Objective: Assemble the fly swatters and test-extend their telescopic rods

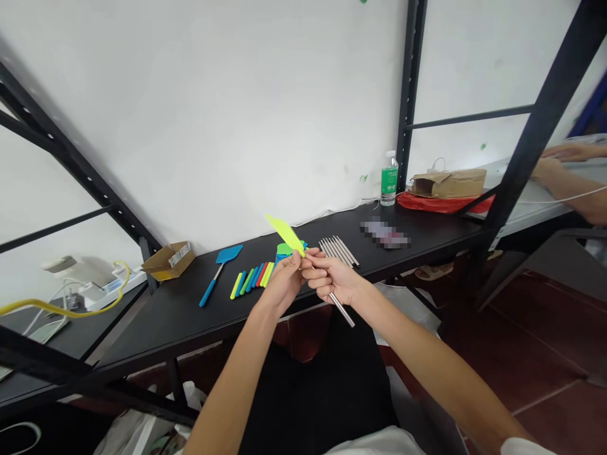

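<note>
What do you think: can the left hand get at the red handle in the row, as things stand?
Probably yes: the red handle lies on the black tabletop near the left hand, with nothing over it, though that hand is busy at the yellow-green spatula head.

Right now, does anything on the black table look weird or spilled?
Nothing looks spilled. The odd bit is the patch of blurry squares right of the metal rods on the black table; I can't tell what it hides.

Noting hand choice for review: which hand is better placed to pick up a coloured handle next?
Probably the left hand: it is at the base of the yellow-green blade, nearer the coloured handles. The right hand is farther, gripping the metal rod.
</note>
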Demonstrator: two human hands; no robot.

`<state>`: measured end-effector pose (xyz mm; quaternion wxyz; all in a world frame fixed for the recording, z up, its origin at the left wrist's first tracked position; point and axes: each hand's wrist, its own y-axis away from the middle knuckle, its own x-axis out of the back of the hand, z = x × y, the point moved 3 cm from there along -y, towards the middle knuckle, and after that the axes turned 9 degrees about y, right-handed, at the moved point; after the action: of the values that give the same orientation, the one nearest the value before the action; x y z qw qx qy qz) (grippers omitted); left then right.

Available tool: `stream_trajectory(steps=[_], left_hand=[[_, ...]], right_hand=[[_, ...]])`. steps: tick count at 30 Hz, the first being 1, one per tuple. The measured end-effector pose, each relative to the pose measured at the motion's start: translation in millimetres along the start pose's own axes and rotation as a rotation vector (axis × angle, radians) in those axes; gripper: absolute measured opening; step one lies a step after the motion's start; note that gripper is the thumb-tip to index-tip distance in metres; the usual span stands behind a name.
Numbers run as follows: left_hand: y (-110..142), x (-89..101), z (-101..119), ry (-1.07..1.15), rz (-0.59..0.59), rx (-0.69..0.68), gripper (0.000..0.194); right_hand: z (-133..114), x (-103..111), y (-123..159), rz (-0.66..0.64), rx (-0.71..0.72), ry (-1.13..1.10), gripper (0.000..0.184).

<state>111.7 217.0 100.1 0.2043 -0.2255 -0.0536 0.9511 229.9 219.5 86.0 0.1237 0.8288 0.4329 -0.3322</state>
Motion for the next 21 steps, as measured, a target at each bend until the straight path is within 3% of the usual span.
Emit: stream_trajectory(steps=[4, 8, 11, 15, 18, 21], left_hand=[[-9.0, -7.5, -13.0, 0.244, 0.175, -0.023, 0.03], [-21.1, 21.7, 4.7, 0.191, 0.469, -0.2, 0.027], [-28.3, 54.0, 23.5, -0.211, 0.605, -0.233, 0.04], [-33.7, 85.3, 30.0, -0.878, 0.606, -0.097, 0.042], [-37.3, 94.4, 23.8, -1.234, 0.596, 0.059, 0.043], [-41.1, 94.3, 16.8, -1.409, 0.591, 0.133, 0.047]], right_hand=[[7.6, -5.0, -4.7, 0.027, 0.039, 0.058, 0.023], [9.8, -0.3, -4.2, 0.18, 0.08, 0.29, 0.026], [-9.2, 20.9, 4.2, 0.435, 0.244, 0.451, 0.021], [-52.6, 75.0, 19.3, 0.75, 0.392, 0.481, 0.014], [-77.3, 121.2, 21.7, 0.949, 0.392, 0.512, 0.03], [-85.0, 154.7, 13.5, 0.998, 0.372, 0.612, 0.037]])
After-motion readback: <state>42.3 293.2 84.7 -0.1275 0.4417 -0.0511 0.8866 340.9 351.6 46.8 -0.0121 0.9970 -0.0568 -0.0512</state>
